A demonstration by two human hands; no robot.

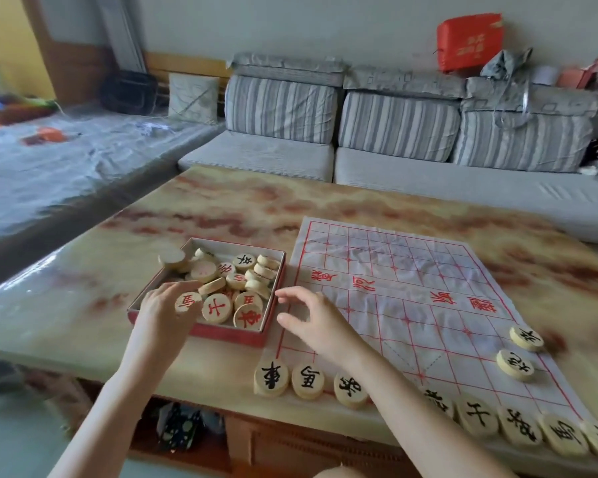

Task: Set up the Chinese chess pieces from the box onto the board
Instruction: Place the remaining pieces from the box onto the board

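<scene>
Marbled table (221, 201), piece (188, 302) in left hand (159, 315)

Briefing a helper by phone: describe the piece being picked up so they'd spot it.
On the marble-look table, a red box sits left of the cloth board. At its near left corner the left hand pinches a pale disc with a red character, the only piece held rather than lying loose.

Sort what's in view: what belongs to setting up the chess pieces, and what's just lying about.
In the job:
box of loose pieces
red-lettered piece, held in the left hand
paper board
black-lettered pieces along its near edge
right hand, open beside the box

Lying about:
red bag on the sofa back
striped cushions
white pillow
</scene>
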